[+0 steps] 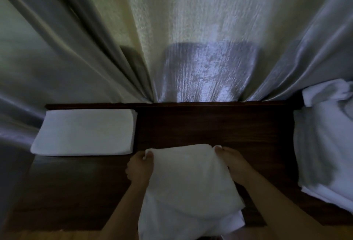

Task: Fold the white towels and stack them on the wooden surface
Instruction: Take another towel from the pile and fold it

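Note:
A white towel (189,182) lies partly doubled over at the near middle of the dark wooden surface (210,125). My left hand (140,167) pinches its far left corner and my right hand (232,160) pinches its far right corner. The towel's near end hangs toward me, over the front edge. A neatly folded white towel (84,131) lies flat at the left end of the surface. A heap of unfolded white towels (326,140) sits at the right end.
Grey and cream curtains (191,48) hang right behind the surface's back edge. Bare dark wood shows between the folded towel and the heap. A strip of lighter floor (47,235) shows at the bottom left.

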{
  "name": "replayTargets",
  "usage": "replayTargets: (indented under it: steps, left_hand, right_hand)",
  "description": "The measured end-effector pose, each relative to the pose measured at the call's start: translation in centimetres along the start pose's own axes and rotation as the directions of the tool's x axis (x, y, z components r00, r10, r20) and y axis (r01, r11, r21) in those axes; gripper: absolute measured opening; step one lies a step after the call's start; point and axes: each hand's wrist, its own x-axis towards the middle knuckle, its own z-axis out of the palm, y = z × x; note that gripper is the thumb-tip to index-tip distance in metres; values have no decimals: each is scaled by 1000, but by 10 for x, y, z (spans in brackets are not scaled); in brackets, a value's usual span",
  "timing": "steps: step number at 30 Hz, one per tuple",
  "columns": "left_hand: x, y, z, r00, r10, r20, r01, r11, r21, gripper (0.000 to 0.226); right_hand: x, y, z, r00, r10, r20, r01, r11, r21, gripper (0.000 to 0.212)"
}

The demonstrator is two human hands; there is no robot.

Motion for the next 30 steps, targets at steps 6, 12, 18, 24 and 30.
replayTargets:
  steps: [6, 12, 18, 24, 30]
  left_hand:
    - [6, -1, -1, 997, -35, 74, 41, 995, -87, 28]
    - [4, -3, 0, 985, -126, 116, 152, 955, -253, 21]
    - [4, -4, 6, 978, -156, 135, 188, 946, -266, 20]
    - [0, -5, 11, 953, -228, 199, 281, 910, -306, 20]
    - [-6, -6, 10, 946, -229, 230, 281, 933, -225, 44]
  right_hand:
    - [10, -1, -6, 997, 75, 17, -77, 967, 242, 27]
    - [9, 7, -7, 978, -103, -182, 132, 979, 156, 32]
    - [19, 8, -8, 970, -168, -175, 182, 981, 64, 33]
    - [26, 12, -7, 952, -86, -293, 134, 980, 148, 22]
    - [31, 17, -10, 968, -83, -238, 128, 975, 182, 20]
